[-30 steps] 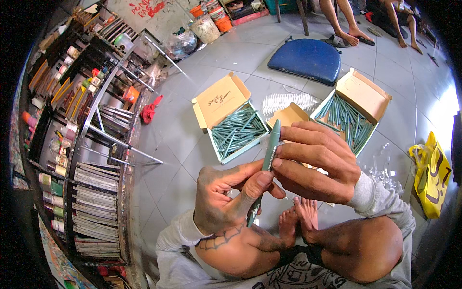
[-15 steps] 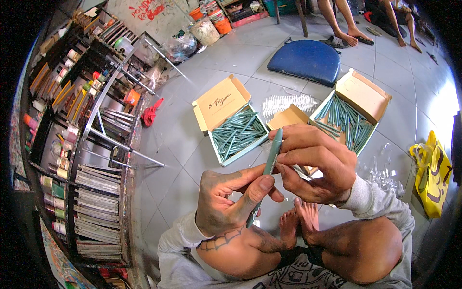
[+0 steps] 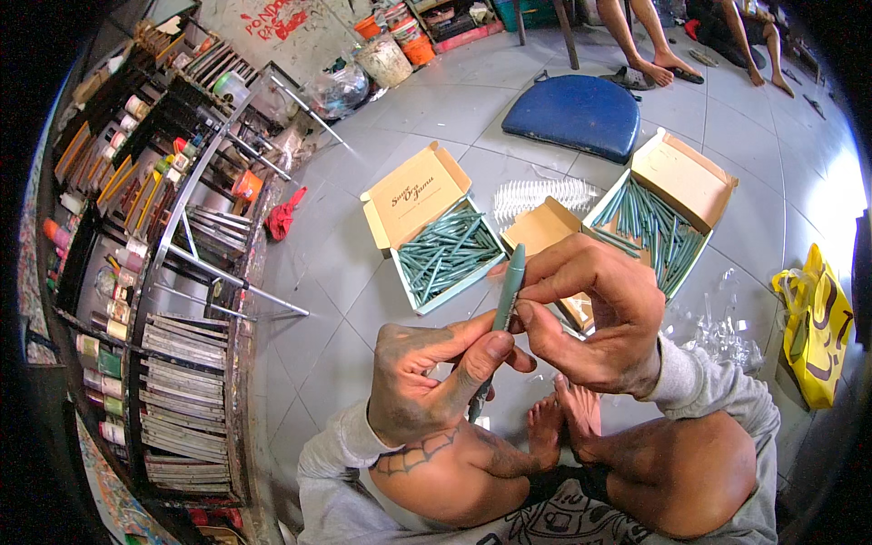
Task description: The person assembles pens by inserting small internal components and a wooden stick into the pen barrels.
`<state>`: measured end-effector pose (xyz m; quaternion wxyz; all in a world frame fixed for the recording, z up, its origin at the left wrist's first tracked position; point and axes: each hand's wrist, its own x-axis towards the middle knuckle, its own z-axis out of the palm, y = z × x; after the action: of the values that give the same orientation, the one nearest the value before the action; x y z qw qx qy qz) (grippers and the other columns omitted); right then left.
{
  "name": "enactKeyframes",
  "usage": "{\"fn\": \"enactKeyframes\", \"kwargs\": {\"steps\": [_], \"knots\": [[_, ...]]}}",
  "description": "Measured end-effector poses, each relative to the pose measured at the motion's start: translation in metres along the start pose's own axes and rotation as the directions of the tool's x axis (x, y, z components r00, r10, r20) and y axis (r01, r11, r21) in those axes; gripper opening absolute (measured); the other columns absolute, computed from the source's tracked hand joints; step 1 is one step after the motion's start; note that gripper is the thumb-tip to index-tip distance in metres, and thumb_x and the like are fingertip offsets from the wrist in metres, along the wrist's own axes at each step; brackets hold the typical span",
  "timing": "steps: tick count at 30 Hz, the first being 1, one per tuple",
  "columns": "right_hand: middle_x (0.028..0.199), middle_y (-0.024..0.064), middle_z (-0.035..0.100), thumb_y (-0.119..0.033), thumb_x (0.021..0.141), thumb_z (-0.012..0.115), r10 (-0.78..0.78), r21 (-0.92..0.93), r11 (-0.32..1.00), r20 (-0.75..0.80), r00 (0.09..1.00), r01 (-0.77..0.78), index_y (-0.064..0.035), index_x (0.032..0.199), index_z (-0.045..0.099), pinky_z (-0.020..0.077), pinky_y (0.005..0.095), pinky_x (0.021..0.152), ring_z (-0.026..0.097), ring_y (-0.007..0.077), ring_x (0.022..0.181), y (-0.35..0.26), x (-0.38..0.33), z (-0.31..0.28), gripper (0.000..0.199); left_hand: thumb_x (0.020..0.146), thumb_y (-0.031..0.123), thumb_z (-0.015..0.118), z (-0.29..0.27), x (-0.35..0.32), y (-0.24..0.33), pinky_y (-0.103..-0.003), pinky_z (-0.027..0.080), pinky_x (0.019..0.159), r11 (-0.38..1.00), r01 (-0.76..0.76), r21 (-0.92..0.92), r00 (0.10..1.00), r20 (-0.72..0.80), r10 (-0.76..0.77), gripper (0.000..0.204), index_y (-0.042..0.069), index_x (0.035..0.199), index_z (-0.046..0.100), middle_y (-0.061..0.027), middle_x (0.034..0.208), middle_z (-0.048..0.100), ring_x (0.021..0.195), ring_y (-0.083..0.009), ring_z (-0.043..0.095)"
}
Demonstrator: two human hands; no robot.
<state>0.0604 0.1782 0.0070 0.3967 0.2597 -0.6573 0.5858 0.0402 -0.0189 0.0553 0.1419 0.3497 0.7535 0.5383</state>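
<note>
A slim green pen (image 3: 510, 283) stands slanted in front of me, its tapered end up. My left hand (image 3: 418, 374) grips its lower half between thumb and fingers. The thumb and fingertips of my right hand (image 3: 599, 313) are pinched together at the pen's upper side; whether they hold a small part of it is hidden. Beyond my hands, an open cardboard box (image 3: 413, 202) on the left is filled with similar green pens (image 3: 450, 254). Another open box (image 3: 690, 186) of such pens lies to the right.
Between the boxes lie a brown cardboard flap (image 3: 545, 222) and a row of clear plastic pieces (image 3: 545, 195). More clear plastic (image 3: 731, 336) and a yellow bag (image 3: 817, 336) are at right. A blue cushion (image 3: 572, 113) lies ahead. A metal-framed rack (image 3: 186, 400) fills the left. Other people's legs (image 3: 649, 45) show behind.
My right hand has shifted slightly left and down, its fingers bunched closer against the pen. The pen has tipped slightly more upright, and my left hand keeps its grip.
</note>
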Motion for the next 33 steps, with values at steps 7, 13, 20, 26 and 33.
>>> {"fn": "enactKeyframes", "kwargs": {"steps": [7,13,20,26,33], "knots": [[0.085,0.0103,0.068,0.001,0.084,0.069,0.200,0.200,0.961,-0.026,0.980,-0.191,0.0004,0.087,0.063,0.0513,0.0289,0.065,0.065,0.0167,0.072,0.001,-0.009,0.009,0.006,0.102,0.023,0.058,-0.001,-0.001,-0.001,-0.023,0.051,0.052,1.000,0.026,0.000,1.000,0.015,-0.026,0.034,-0.001,0.124,0.066,-0.0083,0.083,0.075,0.060,-0.0070,0.062],[0.084,0.0103,0.066,-0.001,0.089,0.067,0.325,0.359,0.878,0.037,0.945,-0.317,0.0032,0.090,0.059,0.0526,0.0271,0.063,0.063,0.0116,0.068,-0.003,-0.009,0.010,0.008,0.102,0.024,0.059,0.000,-0.001,-0.002,-0.023,0.051,0.053,1.000,0.022,-0.022,1.000,0.008,-0.022,0.034,-0.002,0.124,0.066,-0.0088,0.084,0.075,0.061,-0.0068,0.062],[0.092,0.0161,0.067,0.005,0.091,0.060,0.441,0.450,0.772,0.128,0.888,-0.448,0.0045,0.091,0.056,0.0573,0.0282,0.069,0.066,0.0121,0.078,-0.009,-0.008,0.008,0.004,0.102,0.023,0.059,0.001,-0.003,-0.001,-0.023,0.052,0.055,0.997,0.050,-0.063,0.999,-0.004,-0.050,0.033,-0.004,0.120,0.067,-0.0103,0.087,0.075,0.065,-0.0071,0.062],[0.082,0.0095,0.064,0.000,0.093,0.063,0.467,0.531,0.724,0.095,0.879,-0.441,0.0040,0.092,0.056,0.0529,0.0265,0.060,0.063,0.0112,0.066,-0.008,-0.010,0.013,0.008,0.102,0.021,0.058,0.001,-0.003,-0.002,-0.024,0.053,0.056,0.994,0.064,-0.088,0.998,0.000,-0.065,0.033,-0.005,0.120,0.067,-0.0115,0.089,0.075,0.072,-0.0095,0.067],[0.079,0.0089,0.065,0.000,0.093,0.063,0.507,0.519,0.712,0.088,0.858,-0.473,0.0039,0.093,0.056,0.0522,0.0265,0.058,0.063,0.0113,0.065,-0.011,-0.008,0.013,0.008,0.102,0.021,0.058,0.000,-0.001,-0.001,-0.024,0.054,0.056,0.994,0.062,-0.090,0.998,0.017,-0.061,0.033,-0.006,0.119,0.066,-0.0124,0.092,0.075,0.079,-0.0122,0.070]]}}
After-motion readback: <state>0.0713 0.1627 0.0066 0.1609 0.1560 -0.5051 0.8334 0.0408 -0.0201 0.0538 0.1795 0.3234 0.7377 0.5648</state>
